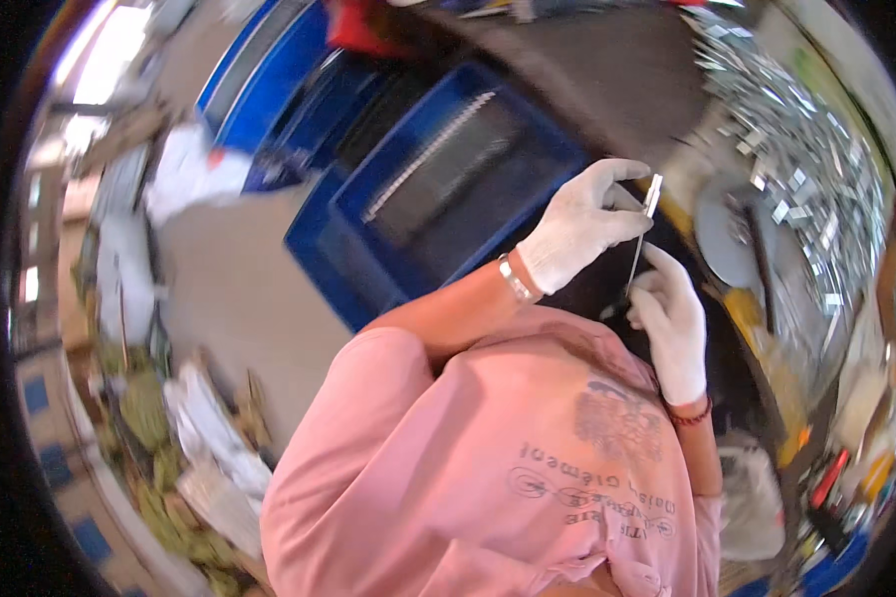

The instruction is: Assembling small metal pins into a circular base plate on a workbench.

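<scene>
My left hand [589, 224], in a white knit glove, pinches a small shiny metal piece [653, 194] between thumb and fingers, over a dark area in front of my body. From just under the piece a thin straight rod [635, 261] slants down to my right hand. That right hand [673, 323], gloved the same way, is closed in a pinch at the rod's lower end. Whether the rod is joined to the metal piece or only touches it, I cannot tell.
Blue crates [558, 149] stand left of my hands, one with metal strips inside. At the right, a large heap of small shiny metal pieces [806, 179] spreads beside a grey round plate [719, 224]. A red-handled tool [830, 478] and a clear plastic bag [752, 502] lie lower right.
</scene>
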Tool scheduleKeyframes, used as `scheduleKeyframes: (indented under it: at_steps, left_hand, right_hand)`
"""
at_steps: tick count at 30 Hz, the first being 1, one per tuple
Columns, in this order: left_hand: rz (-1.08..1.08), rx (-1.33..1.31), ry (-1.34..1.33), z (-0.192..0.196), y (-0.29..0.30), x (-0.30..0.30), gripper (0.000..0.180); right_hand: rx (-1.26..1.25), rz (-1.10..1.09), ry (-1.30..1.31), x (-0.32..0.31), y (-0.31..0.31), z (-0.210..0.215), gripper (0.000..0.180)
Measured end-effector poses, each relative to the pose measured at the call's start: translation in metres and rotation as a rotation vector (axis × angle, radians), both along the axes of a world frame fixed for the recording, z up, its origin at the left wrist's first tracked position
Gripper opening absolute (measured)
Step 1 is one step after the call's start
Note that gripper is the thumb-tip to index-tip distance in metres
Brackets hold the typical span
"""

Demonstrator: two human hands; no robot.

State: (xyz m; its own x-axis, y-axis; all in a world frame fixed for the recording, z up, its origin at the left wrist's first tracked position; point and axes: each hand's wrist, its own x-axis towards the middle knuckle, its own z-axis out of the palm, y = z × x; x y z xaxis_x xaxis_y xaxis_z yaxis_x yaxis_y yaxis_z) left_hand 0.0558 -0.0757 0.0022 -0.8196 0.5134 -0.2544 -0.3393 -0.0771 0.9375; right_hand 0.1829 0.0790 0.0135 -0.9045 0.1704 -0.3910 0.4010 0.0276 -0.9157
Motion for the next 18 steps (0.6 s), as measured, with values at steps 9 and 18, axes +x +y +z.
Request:
scheduleKeyframes:
  at_steps: [9,18]
  left_hand:
    - [0.498,-0.863,0.072,-0.103,-0.264,-0.064,0.049]
    - [-0.133,-1.790,0.230,-0.206,-0.444,-0.094,0.017]
  right_hand:
    - [0.046,0.091,-0.130,0.005,0.017,-0.013,0.047]
    - [-0.143,0.167,-0.159,0.006,0.022,-0.018,0.046]
